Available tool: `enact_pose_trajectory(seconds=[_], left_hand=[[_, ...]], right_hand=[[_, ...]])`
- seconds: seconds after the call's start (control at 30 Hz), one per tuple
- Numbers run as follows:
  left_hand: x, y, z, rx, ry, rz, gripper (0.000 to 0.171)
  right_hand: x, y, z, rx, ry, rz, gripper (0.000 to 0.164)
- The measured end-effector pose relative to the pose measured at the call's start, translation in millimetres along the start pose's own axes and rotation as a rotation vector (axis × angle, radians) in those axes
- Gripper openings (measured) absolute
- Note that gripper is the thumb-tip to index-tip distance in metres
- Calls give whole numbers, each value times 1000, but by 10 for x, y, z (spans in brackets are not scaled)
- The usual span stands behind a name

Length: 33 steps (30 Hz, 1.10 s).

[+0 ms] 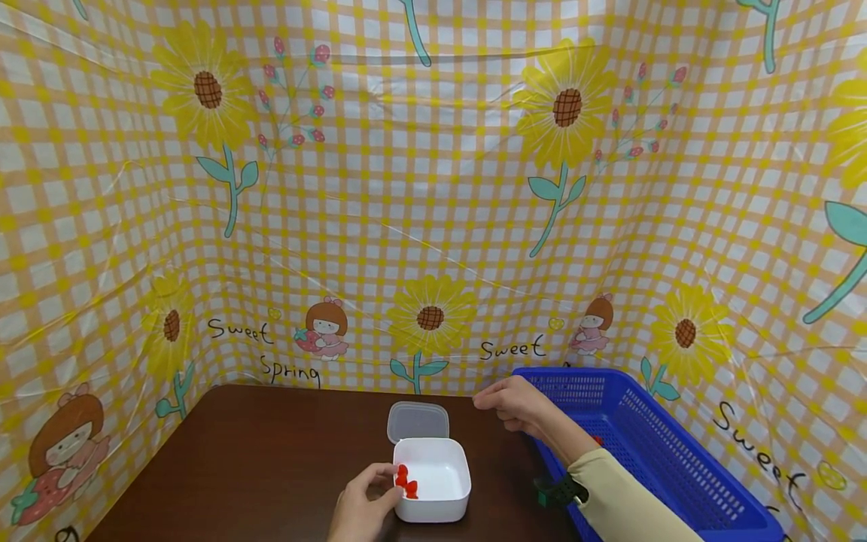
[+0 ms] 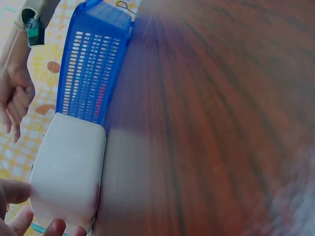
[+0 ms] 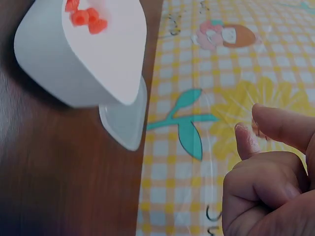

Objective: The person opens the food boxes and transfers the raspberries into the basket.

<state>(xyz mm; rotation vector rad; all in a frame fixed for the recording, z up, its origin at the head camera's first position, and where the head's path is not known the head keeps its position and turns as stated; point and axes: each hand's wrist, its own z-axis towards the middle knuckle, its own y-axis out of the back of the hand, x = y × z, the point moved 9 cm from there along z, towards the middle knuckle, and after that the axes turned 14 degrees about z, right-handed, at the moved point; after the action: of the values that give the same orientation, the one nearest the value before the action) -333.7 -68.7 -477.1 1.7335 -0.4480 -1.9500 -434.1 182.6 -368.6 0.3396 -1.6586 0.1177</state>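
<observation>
A dark brown, wood-grained worktop [image 1: 257, 459] carries a white box [image 1: 433, 512], with a translucent lid [image 1: 418, 421] at its twelve o'clock and a blue basket [image 1: 677, 452] towards three.

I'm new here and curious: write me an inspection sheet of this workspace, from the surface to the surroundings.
Surface: dark brown table with a wood grain.
Job's things: white box, open, with small red pieces at its left side; translucent lid lying behind it; blue basket to the right, with some red visible inside.
Clutter: nothing seen.
Grippers: none, just bare hands. Left hand touches the box's left side; right hand is raised by the basket, thumb and forefinger tips apart, holding nothing.
Cables: nothing seen.
Surroundings: yellow checked cloth with sunflowers, hanging behind and at both sides.
</observation>
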Motion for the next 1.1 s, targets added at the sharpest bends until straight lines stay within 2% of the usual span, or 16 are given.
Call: enact_pose_trajectory(seconds=[0.33, 0.83, 1.1], left_hand=[[5, 5, 1, -1, 9, 17, 28], [34, -19, 21, 11, 20, 21, 27], [21, -10, 10, 8, 7, 19, 27]], right_hand=[[-154, -401, 101, 46, -20, 27, 23], [-422, -831, 176, 130, -68, 102, 22], [-538, -1031, 190, 172, -78, 155, 31]])
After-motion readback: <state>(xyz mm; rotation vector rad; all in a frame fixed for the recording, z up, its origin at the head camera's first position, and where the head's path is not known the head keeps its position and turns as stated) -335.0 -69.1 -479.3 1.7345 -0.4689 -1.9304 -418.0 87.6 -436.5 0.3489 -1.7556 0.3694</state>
